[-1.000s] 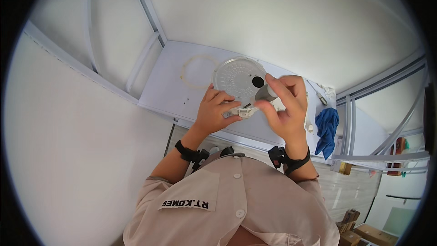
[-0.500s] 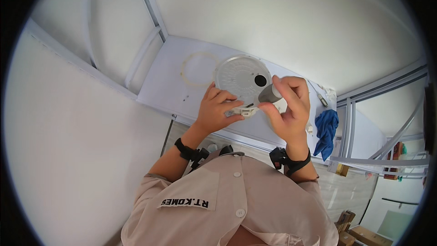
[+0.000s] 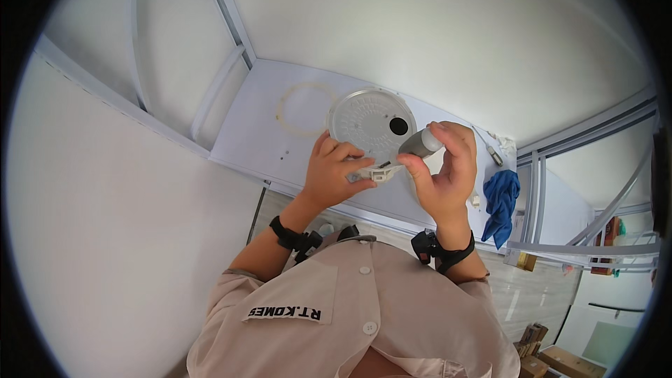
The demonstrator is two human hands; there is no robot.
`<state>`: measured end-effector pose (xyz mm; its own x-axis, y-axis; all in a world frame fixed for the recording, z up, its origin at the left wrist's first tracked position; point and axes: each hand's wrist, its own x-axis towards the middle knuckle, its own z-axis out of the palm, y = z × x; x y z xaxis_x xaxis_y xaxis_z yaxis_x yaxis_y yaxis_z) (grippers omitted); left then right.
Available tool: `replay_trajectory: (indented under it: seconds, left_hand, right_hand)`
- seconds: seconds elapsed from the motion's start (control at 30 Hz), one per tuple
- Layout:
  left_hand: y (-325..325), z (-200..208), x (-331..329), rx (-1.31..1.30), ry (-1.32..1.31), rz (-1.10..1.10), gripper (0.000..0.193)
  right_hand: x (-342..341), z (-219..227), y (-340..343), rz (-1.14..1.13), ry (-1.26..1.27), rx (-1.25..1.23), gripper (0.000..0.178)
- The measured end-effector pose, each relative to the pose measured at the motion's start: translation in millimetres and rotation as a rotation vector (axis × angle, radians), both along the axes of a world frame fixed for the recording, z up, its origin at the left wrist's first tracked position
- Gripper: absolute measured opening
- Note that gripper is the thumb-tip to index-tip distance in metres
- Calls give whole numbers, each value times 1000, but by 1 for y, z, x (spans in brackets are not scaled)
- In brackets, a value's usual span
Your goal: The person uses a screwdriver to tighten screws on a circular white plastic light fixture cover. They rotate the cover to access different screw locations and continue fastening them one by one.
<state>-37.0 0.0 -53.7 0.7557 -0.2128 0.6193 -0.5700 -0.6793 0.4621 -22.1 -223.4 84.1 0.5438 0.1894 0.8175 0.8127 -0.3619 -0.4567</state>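
Note:
A round silver-grey lid (image 3: 364, 122) with embossed markings and a black round spot is tilted up over the table. At its near edge sits a white clip-like part (image 3: 380, 176). My left hand (image 3: 332, 168) grips the lid's near left edge, thumb below and fingers on top. Between the thumb and fingers of my right hand (image 3: 449, 175) is a grey cylindrical tool (image 3: 418, 145) with a whitish rounded end. The tool slants down toward the lid's near right edge; its tip is too small to make out.
On the white table (image 3: 241, 129) lie a pale yellowish ring (image 3: 281, 108) and several tiny dark pieces (image 3: 284, 155). At the right are a grey-and-black handled tool (image 3: 495, 156) and a blue cloth (image 3: 501, 203) hanging over the edge. White walls and a frame post (image 3: 227, 10) enclose the table.
The grey tool's whitish end has swung slightly right and my right-hand fingers have shifted along it. The left hand keeps its hold on the lid.

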Motion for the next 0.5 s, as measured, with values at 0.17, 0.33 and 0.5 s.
replay_trajectory:
  seconds: [0.17, 0.33, 0.5]
  left_hand:
    - [-8, 2, -2, 22, 0, 40, 47]
    - [-10, 1, 1, -1, -7, 13, 47]
    - [-11, 0, 1, 20, -22, 25, 45]
  right_hand:
    - [0, 1, -2, 192, 155, 49, 60]
    - [5, -9, -13, 218, 147, 28, 61]
    - [12, -24, -13, 108, 37, 83, 64]
